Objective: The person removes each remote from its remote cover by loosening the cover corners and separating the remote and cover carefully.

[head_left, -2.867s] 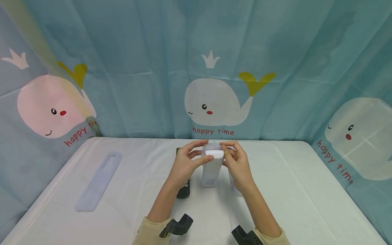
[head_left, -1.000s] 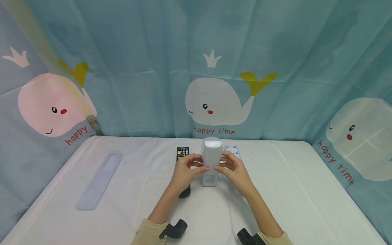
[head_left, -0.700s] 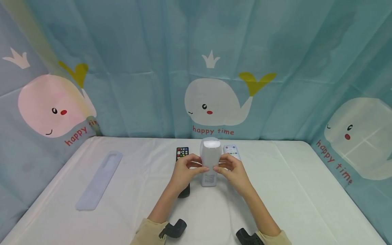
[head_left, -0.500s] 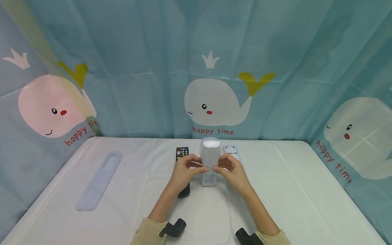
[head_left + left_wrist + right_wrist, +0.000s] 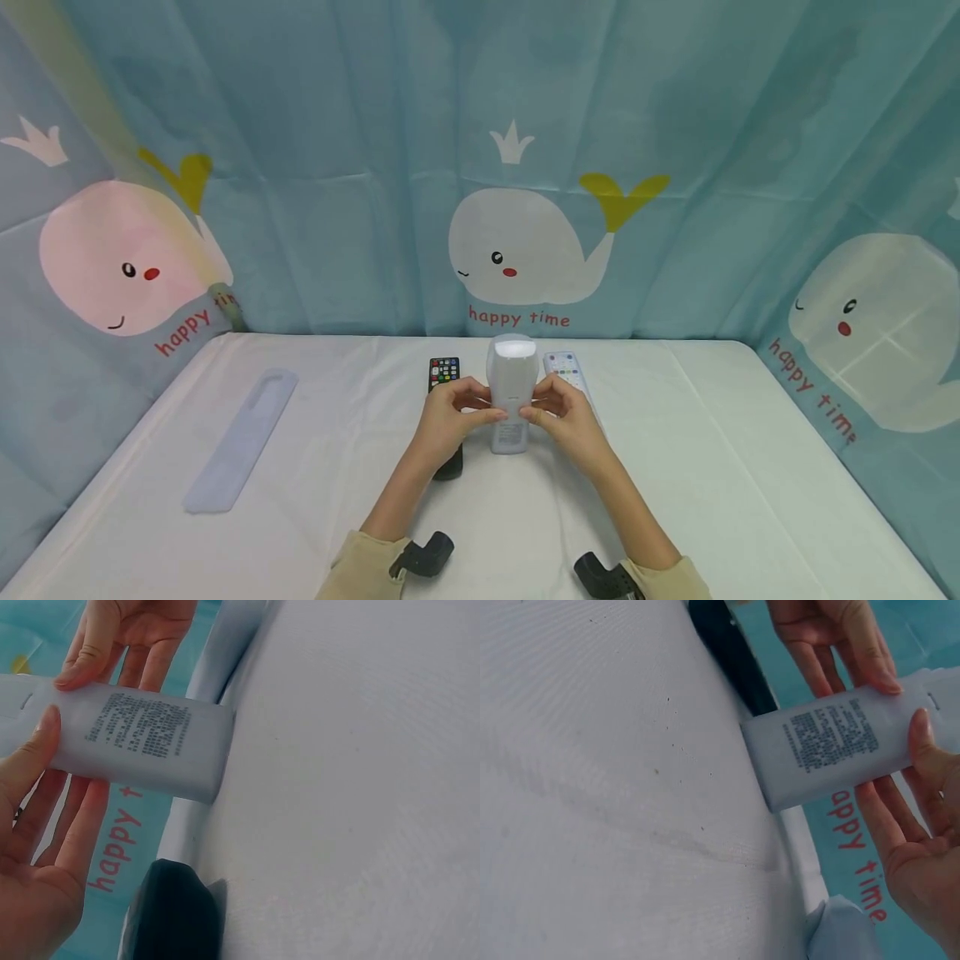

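A white remote control (image 5: 513, 375) stands upright on its narrow end on the table, its back with printed text facing me. A thin see-through sleeve seems to surround it, showing as a clear edge around its wide top. My left hand (image 5: 454, 414) pinches its left side, thumb on the back and fingers behind. Opposite, my right hand (image 5: 567, 417) pinches the right side in the same way. Both thumbs press near the middle, just above the printed label (image 5: 142, 724). In the right wrist view, the lower end (image 5: 769, 769) of the remote meets the cloth.
A black remote (image 5: 447, 467) lies left of the upright one, partly behind my left hand. To the right lies another white remote (image 5: 566, 367), partly covered by my right hand. An empty translucent sleeve (image 5: 242, 442) lies far left on the white tablecloth (image 5: 750, 500). A blue whale-print curtain (image 5: 337, 167) hangs behind.
Both hands have moved down from the sleeve's top opening to the remote's middle, and its white end now sits higher, near the sleeve's top. Over the last second the hands have stayed almost still.
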The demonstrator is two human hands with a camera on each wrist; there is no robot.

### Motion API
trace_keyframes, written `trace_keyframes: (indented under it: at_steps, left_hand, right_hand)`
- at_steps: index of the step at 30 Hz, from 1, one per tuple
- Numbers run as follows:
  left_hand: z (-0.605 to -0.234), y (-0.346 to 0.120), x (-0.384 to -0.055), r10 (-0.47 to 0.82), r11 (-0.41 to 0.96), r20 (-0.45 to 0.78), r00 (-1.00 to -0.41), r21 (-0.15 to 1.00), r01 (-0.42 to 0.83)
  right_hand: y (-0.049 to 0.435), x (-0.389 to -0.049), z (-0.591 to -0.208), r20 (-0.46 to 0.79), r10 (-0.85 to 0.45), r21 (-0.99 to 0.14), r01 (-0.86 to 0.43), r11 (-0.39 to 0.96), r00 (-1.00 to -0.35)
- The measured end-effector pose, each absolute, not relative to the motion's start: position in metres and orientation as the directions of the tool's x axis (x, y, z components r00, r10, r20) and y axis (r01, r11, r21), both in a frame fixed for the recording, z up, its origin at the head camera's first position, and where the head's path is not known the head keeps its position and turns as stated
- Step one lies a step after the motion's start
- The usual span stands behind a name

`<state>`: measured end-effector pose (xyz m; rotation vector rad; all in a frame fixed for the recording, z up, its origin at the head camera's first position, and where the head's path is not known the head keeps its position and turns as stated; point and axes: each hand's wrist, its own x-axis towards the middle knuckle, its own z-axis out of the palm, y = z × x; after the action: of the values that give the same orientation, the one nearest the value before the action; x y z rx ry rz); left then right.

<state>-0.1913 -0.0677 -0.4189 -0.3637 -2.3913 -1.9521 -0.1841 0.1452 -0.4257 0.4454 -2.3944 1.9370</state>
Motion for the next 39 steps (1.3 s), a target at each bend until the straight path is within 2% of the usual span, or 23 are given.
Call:
trace_keyframes:
  at_steps: [10, 24, 39]
  left_hand:
    - [-0.4259, -0.0689, -0.1929, 0.149, 0.185, 0.178, -0.973, 0.961, 0.204]
    - [-0.4276, -0.0716, -0.1916, 0.2, 0.149, 0.187, -0.962, 0.964, 0.218]
    - [-0.4289, -0.0718, -0.1944, 0.199, 0.204, 0.162, -0.967, 0.958, 0.202]
  right_hand:
    - [0.1445, -0.1837, -0.4298, 0.183, -0.216, -0.961, -0.221, 0.164, -0.959]
    - [0.1482, -0.1824, -0.4328, 0.158, -0.252, -0.972, -0.196, 0.133, -0.955]
    - [0.1458, -0.1819, -0.4322, 0.152, -0.226, -0.96, -0.198, 0.199, -0.962]
